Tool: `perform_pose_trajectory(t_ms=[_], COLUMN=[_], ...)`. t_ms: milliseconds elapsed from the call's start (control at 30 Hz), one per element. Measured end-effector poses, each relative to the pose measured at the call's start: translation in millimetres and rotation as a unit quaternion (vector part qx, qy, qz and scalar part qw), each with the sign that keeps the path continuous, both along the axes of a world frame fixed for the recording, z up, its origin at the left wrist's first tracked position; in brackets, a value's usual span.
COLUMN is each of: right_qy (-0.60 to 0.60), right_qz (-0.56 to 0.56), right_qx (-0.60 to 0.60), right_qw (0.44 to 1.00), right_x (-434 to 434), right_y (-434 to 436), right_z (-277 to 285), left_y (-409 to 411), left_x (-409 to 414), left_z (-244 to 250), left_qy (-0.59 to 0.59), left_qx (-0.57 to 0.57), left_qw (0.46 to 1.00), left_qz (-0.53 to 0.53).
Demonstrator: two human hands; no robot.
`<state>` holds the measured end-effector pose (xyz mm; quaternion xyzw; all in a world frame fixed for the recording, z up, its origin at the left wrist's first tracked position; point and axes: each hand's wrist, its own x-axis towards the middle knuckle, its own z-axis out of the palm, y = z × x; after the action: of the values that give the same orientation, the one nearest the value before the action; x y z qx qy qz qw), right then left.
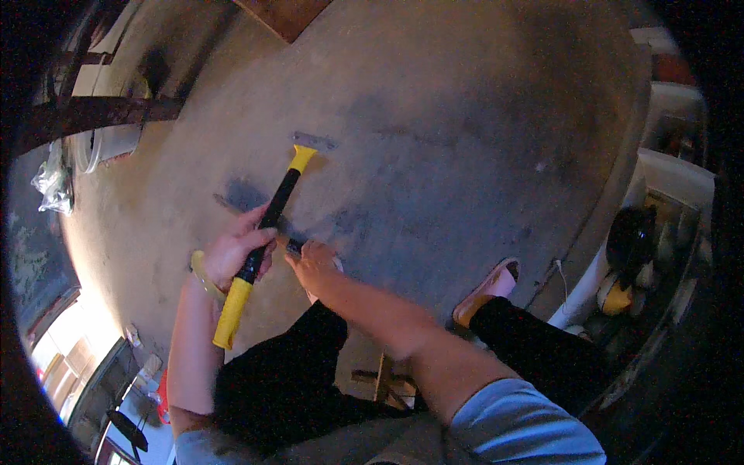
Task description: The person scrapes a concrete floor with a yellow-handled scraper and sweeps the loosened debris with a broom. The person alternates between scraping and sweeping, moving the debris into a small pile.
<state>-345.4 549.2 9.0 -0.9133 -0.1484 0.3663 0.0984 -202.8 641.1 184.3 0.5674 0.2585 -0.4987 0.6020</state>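
Note:
My left hand [232, 250] is closed around the black grip of a yellow-and-black scraper [234, 305]. Its flat metal head [314, 140] points away from me, and the yellow butt end lies along my forearm. Just right of it, my right hand [317, 267] grips a dark handle [294, 246]. A thin length runs from that side behind my left hand and shows again as a narrow tip [224, 201] at left; whether it is one tool with the handle I cannot tell. Both hands are in front of my bent knees, above the concrete floor [436, 192].
A brown wooden board corner [285, 23] juts in at the top. My slippered foot [491, 285] rests at right, near a white pipe [581, 290] and a shelf with dark objects. Clear plastic bags [53, 183] lie at left. Below me is a small wooden stool [383, 381].

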Motion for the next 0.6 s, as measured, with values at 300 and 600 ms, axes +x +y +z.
perform_pose_trajectory(t_ms=[300, 600], right_qy=[-0.002, 0.079], right_qz=[0.053, -0.246], right_qx=[0.111, 0.213], right_qw=[0.992, 0.942], right_x=[20.1, 30.6], right_y=[28.6, -16.6], right_z=[-45.2, -74.8], left_y=[-0.7, -48.5], left_x=[20.0, 36.4], left_z=[-25.4, -6.4], left_qy=[0.025, -0.024], left_qx=[0.003, -0.071], left_qw=[0.999, 0.994], left_qz=[-0.028, -0.074])
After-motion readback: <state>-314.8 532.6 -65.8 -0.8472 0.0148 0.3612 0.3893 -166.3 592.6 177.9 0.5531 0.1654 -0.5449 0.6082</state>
